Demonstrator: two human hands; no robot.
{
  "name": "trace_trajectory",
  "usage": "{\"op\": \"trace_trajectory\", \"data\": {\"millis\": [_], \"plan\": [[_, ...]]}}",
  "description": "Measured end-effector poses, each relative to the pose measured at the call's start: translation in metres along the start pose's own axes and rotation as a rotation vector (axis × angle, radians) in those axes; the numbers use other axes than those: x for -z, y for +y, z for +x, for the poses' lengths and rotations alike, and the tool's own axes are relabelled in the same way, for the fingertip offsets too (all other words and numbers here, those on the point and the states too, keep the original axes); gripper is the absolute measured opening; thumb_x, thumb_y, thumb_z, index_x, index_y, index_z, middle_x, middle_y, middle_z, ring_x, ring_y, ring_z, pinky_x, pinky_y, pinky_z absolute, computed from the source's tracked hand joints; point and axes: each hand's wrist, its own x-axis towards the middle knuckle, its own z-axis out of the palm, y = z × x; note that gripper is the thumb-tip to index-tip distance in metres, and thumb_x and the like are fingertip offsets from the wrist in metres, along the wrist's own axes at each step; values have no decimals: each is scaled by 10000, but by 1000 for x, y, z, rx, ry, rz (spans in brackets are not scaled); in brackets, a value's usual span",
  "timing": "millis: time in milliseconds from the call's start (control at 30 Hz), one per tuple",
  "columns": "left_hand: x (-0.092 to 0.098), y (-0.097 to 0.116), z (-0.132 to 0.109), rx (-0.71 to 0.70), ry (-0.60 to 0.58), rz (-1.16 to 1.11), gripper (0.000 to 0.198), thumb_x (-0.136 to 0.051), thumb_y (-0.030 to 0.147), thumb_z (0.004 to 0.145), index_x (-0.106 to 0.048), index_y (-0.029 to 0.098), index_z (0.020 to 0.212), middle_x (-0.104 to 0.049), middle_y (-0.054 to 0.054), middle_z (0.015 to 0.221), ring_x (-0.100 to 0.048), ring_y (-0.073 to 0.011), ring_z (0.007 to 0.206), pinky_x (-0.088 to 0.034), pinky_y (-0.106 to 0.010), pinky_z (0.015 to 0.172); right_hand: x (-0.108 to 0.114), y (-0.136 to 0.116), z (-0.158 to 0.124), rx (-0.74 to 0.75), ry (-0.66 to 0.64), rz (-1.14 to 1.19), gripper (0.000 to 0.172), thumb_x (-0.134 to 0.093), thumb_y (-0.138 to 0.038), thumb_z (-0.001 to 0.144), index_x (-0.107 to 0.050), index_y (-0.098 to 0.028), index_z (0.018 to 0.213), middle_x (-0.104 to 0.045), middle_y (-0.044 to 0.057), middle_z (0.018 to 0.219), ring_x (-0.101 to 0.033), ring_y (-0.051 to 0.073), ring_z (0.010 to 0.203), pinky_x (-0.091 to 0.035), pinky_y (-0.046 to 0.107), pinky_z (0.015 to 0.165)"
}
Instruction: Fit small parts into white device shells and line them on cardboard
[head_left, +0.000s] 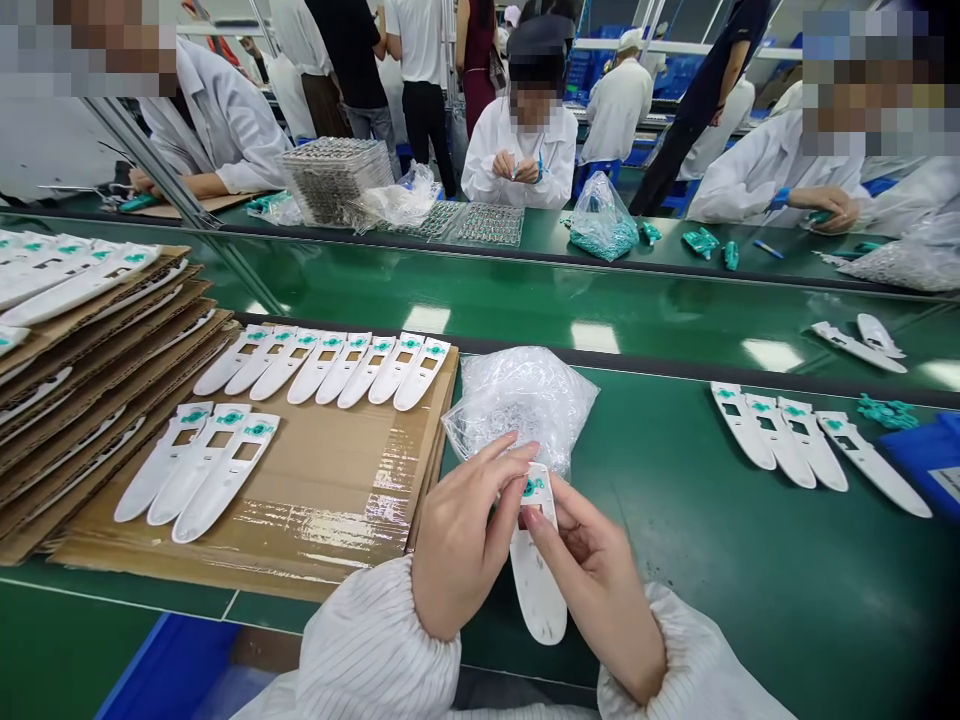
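Both my hands hold one white plastic housing shell [538, 590] with a teal button pad near its top, just above the green table's front edge. My left hand [459, 540] grips its upper left side, fingers curled over the window opening. My right hand [592, 570] pinches its right side, fingertip at the opening. Just behind them lies a clear plastic bag [521, 400] of small transparent parts.
A cardboard sheet [330, 500] at left carries two rows of white shells, beside stacked cardboard layers [90, 350] of more. Several shells [814, 445] lie at right near a blue bin [926, 455]. Across the green conveyor [525, 300], co-workers in white coats sit with trays and bags.
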Motion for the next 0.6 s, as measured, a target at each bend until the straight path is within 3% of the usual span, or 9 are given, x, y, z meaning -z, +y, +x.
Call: {"op": "trace_trajectory", "data": {"millis": [167,367,500,600], "plan": [[2,-1,-4,-29,67,162,216,-596,68,955,-665,218,1095,-701,-86,1276,-660,-218,1187,-564,-381,988,-1,0,-3,0,8,-54,531,-574,-425,1005,-521,-234,1498,-579,-21,716,-530,151,643,-562,316,786],[2,-2,-9,-181,127,465,284,-677,49,901,-673,193,1145,-738,-111,1205,-709,-257,1104,-608,-389,883,-2,0,-4,-2,0,-40,537,-572,-421,1006,-513,-237,1507,-611,-9,757,-551,164,677,-561,344,843],[2,-1,-10,-173,158,410,291,-670,45,906,-672,212,1145,-752,-92,1159,-722,-233,1067,-617,-371,879,-2,0,-3,-1,5,-25,518,-593,-418,994,-547,-253,1482,-689,14,837,-613,184,728,-578,347,837],[2,1,-10,-64,145,274,237,-636,71,937,-684,239,1097,-746,-66,1146,-718,-204,1041,-615,-360,883,-2,0,-2,-8,-1,-1,490,-597,-420,993,-570,-280,1462,-741,22,936,-644,178,734,-588,336,834]]}}
